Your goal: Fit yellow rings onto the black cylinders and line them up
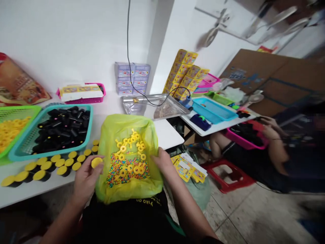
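My left hand [85,181] is closed around a small piece with a round yellow top [96,162], close to the left side of a tray lined with a yellow plastic bag [128,123]. My right hand [162,162] grips the tray's right edge; part of its fingers is hidden by the bag. Inside lie many tiny coloured balls [115,169] and several yellow ring-shaped pieces [123,148]. Left of the tray, several black pieces with yellow tops [59,162] stand in rows on the white table [15,198].
A turquoise basket [90,127] of black pieces and a green basket [22,110] of yellow pieces stand at left. A metal tray [157,118] lies behind. At right, a seated person [274,135] handles a pink basket [245,145] by a red stool [225,176].
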